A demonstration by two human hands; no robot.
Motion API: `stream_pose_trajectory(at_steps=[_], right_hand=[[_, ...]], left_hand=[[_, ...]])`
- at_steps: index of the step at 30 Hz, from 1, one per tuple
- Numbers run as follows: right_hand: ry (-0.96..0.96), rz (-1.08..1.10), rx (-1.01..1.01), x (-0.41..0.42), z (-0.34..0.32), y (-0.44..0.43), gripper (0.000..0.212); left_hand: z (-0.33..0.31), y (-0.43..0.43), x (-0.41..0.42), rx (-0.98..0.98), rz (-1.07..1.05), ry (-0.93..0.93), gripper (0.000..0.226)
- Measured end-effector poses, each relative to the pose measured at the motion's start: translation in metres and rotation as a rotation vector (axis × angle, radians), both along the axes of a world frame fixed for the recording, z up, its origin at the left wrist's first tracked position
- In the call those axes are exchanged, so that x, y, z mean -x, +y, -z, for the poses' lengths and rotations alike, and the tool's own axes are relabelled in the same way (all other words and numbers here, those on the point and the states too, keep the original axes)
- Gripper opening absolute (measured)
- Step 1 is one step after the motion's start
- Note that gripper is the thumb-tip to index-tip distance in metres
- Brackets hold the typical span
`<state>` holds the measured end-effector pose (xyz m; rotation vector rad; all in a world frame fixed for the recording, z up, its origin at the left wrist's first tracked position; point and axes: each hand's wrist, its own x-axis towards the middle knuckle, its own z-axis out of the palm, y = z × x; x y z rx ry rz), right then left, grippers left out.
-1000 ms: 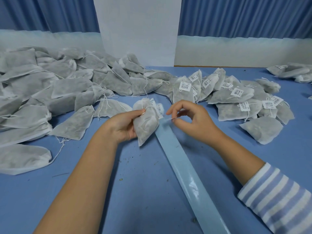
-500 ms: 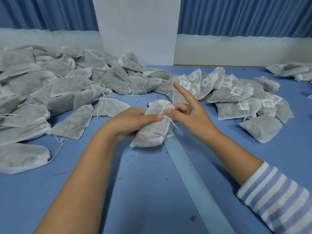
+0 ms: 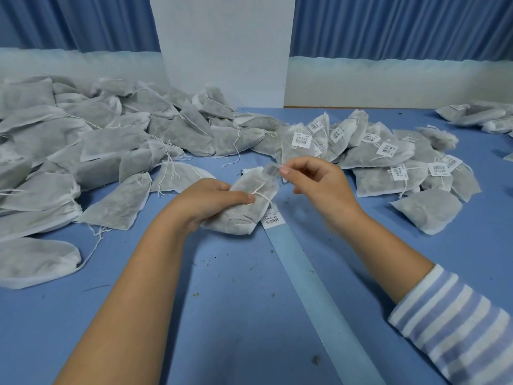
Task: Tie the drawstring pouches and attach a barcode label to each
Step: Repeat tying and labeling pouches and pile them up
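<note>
Your left hand (image 3: 211, 202) grips the pouch (image 3: 238, 218), thumb pinning its drawstring (image 3: 261, 190), while your right hand (image 3: 322, 184) pinches a barcode label (image 3: 273, 170) just above it, over the label strip (image 3: 313, 287), between the unlabelled pile (image 3: 97, 145) and the labelled pile (image 3: 388, 159).

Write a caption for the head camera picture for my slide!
Left hand holds a pouch while the right hand pinches a barcode label close by, at a blue table.
</note>
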<state>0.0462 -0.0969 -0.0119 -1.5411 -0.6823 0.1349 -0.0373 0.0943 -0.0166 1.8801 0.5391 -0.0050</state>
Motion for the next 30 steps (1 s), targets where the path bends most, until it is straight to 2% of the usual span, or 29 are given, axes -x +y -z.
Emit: stream_pose_trajectory(at_steps=[4, 10, 15, 22, 24, 27, 30], right_hand=[[0.023, -0.073, 0.094, 0.0, 0.0, 0.0, 0.021], [0.028, -0.113, 0.221, -0.001, 0.004, 0.001, 0.012], [-0.072, -0.104, 0.273, -0.004, 0.008, 0.0, 0.003], [-0.232, -0.083, 0.295, -0.001, 0.012, 0.002, 0.017], [-0.265, -0.079, 0.292, -0.002, 0.012, 0.003, 0.018], [-0.337, -0.069, 0.299, -0.002, 0.015, 0.004, 0.025], [-0.388, -0.019, 0.262, 0.001, 0.019, 0.006, 0.049]], left_hand=[[0.001, 0.0, -0.001, -0.074, 0.007, 0.003, 0.025], [0.0, -0.002, 0.001, -0.05, 0.049, 0.003, 0.033], [-0.001, -0.004, 0.003, -0.018, 0.137, 0.033, 0.053], [-0.004, -0.002, 0.008, 0.087, 0.306, 0.028, 0.039], [-0.006, -0.003, 0.009, 0.083, 0.343, 0.02, 0.045], [-0.005, -0.01, 0.005, 0.081, 0.157, -0.009, 0.066], [-0.002, -0.016, 0.0, 0.044, 0.047, -0.087, 0.054]])
